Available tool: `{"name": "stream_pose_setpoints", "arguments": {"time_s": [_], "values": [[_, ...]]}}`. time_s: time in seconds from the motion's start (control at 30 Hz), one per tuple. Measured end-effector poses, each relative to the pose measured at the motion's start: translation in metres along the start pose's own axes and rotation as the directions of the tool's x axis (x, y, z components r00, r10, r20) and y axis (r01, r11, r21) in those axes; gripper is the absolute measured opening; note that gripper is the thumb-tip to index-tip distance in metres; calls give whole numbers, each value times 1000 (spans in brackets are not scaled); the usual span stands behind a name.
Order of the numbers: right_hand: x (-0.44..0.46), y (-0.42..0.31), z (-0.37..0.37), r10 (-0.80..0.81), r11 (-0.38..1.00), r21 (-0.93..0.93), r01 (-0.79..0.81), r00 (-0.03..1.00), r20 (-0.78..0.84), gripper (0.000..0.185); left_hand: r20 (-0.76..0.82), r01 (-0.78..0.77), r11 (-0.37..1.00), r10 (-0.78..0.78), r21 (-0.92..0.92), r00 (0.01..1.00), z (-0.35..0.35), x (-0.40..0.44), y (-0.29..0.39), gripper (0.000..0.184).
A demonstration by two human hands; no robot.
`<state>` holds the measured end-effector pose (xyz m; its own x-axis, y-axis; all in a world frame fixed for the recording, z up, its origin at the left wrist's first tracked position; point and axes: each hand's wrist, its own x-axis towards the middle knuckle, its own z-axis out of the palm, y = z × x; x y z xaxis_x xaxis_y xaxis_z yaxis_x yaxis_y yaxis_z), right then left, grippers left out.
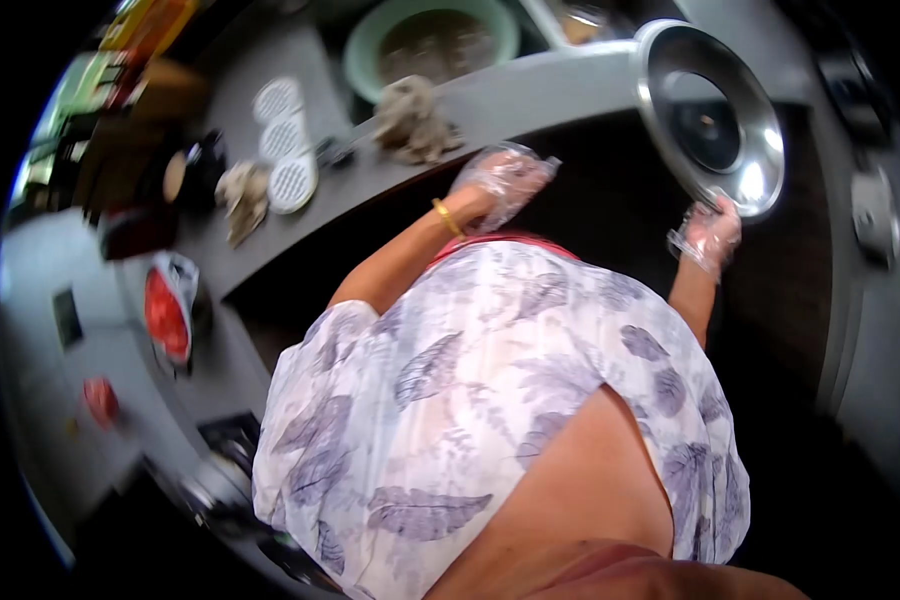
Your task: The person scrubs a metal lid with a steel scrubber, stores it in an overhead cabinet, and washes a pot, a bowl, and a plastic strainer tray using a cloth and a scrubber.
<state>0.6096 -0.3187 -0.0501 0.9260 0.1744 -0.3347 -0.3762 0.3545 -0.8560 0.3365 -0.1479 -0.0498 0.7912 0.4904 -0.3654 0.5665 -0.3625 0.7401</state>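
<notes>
My right hand (711, 234), in a clear plastic glove, grips the near rim of a round, shiny pot lid (653, 98). The lid is tilted, with a wide steel ring around a dark, glass-like middle and a small knob at its centre. My left hand (507, 183) also wears a clear plastic glove, and a yellow bangle circles the wrist. Its fingers look curled together, slightly blurred, with no object visible in them. It hangs just in front of the counter edge, near a crumpled beige cloth (410, 118) lying on the counter.
A pale green basin (362, 75) with murky water sits behind the cloth. On the left counter are a white rack with three round pads (286, 140), another cloth (242, 198) and a bag with red contents (167, 312). A metal item (874, 216) lies far right.
</notes>
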Motion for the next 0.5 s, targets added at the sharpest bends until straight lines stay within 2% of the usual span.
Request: {"name": "stream_pose_setpoints", "arguments": {"time_s": [0.03, 0.07, 0.1, 0.17, 0.2, 0.23, 0.27, 0.33, 0.37, 0.4, 0.43, 0.47, 0.5], "values": [[-3, -15, 2, 54, 998, 28, -55, 998, 31, 18, -21, 12, 998, -13, -62, 1000, 10, -9, 7, 44], [-4, -11, -4, 94, 994, 43, -99, 989, 115, 15, -105, -62, 993, 52, -101, 993, 16, -24, -2, 47], [-10, -11, 1, 112, 993, 28, -116, 987, 115, 14, -163, -107, 984, 83, -146, 983, 29, -27, -24, 45], [-33, -14, 24, 115, 993, 2, -116, 986, 119, 15, -384, -226, 974, 202, -19, 901, 21, -51, -44, 39], [-35, -12, 27, 123, 992, 6, -126, 977, 175, 15, -504, -254, 954, 299, 158, 811, 20, -67, -49, 35], [-15, 19, 40, 179, 984, -31, -176, 968, 177, 14, -579, -212, 915, 385, 345, 719, 21, -53, -65, 31], [-19, 21, 51, 187, 982, -65, -178, 967, 173, 14, -586, -36, 928, 264, 371, 766, 5, -65, -64, 26], [-15, 33, 49, 188, 982, -58, -180, 957, 219, 14, -571, 305, 838, 10, 452, 821, -30, -86, -64, 17], [-19, 35, 52, 189, 982, -36, -185, 959, 210, 16, -798, 210, 949, 68, 237, 598, -29, -83, -95, 13], [-44, 25, 62, 201, 979, -14, -205, 938, 283, 15, -851, 348, 935, -123, 74, 510, -45, -89, -91, 15], [-44, 26, 62, 211, 975, -4, -221, 925, 315, 14, -904, 163, 986, -51, 21, 424, -50, -84, -120, 25], [-46, 29, 63, 231, 970, 9, -244, 928, 294, 14, -890, 478, 856, -47, 199, 454, -60, -80, -123, 35], [-50, 25, 65, 263, 958, 34, -284, 921, 286, 15, -907, 567, 763, 59, 310, 416, -57, -71, -144, 38]]}}
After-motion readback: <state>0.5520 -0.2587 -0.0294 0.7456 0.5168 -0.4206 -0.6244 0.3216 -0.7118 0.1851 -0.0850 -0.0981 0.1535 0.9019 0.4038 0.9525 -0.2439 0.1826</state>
